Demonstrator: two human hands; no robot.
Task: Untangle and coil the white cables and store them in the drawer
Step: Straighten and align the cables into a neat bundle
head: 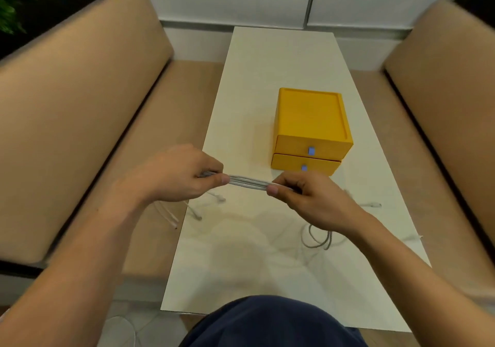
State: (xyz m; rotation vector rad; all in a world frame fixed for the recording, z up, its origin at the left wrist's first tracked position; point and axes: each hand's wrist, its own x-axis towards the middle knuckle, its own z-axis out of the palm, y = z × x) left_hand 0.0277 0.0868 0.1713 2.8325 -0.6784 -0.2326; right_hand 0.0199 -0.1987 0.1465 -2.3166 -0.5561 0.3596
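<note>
A bundle of white cable strands (247,182) is stretched taut between my two hands above the white table (267,78). My left hand (179,175) pinches its left end and my right hand (302,199) pinches its right end. Loose cable ends (197,214) dangle below my left hand over the table's left edge. More white cable lies in loops (317,239) on the table under my right wrist, with a plug end (373,204) further right. The yellow two-drawer box (312,129) stands just beyond my right hand, both drawers pushed in.
Tan upholstered benches (80,121) flank the table on both sides. A white wall panel stands behind the table's far end. My dark-clothed lap (270,322) fills the bottom centre at the near table edge.
</note>
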